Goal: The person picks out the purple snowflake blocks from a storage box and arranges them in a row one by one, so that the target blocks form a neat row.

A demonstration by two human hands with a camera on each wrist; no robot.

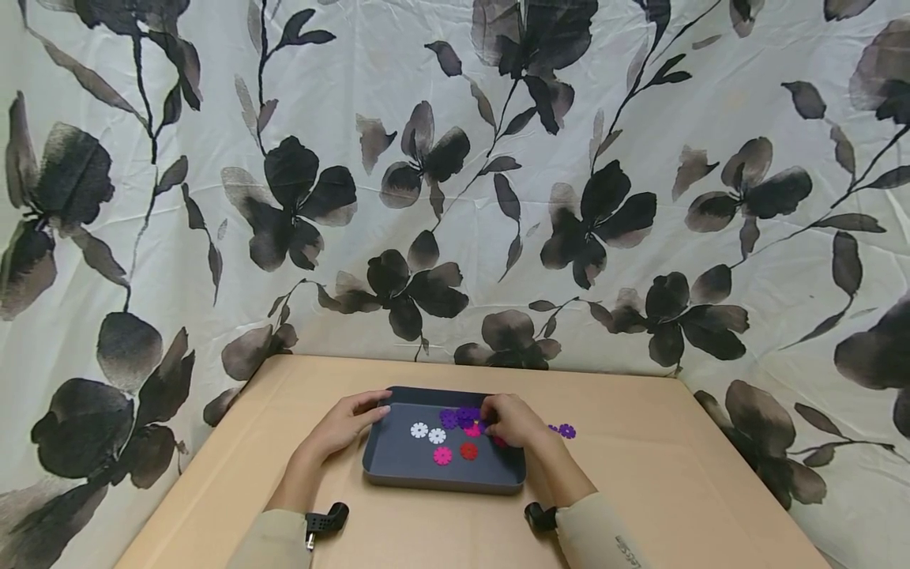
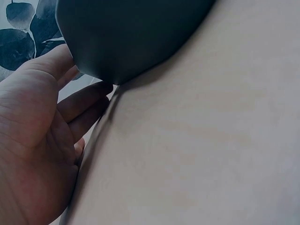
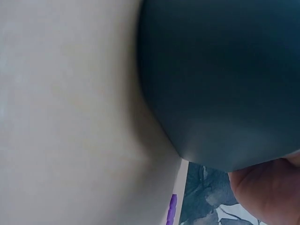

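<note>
A dark grey rectangular tray [image 1: 398,466] lies on the table with several small flower-shaped pieces inside. My left hand [image 1: 341,427] holds its left side, thumb over the rim and fingers low against the outer wall [image 2: 126,42]. Over the tray's right part, my right hand [image 1: 513,420] reaches in with curled fingers, pinching a purple flower-shaped piece [image 1: 482,427] partly covered by the fingertips. Beside it lie more purple pieces [image 1: 449,418] and a pink piece [image 1: 472,431]. Two white pieces [image 1: 437,435], another pink piece [image 1: 442,456] and a red piece [image 1: 469,450] lie farther left and nearer the front.
Outside the tray, purple flower pieces [image 1: 566,431] rest on the light tan table [image 1: 640,474], partly behind my right forearm. A white cloth [image 1: 490,237] with dark flowers hangs behind the table's far edge. Each wrist bears a small black camera [image 1: 329,518].
</note>
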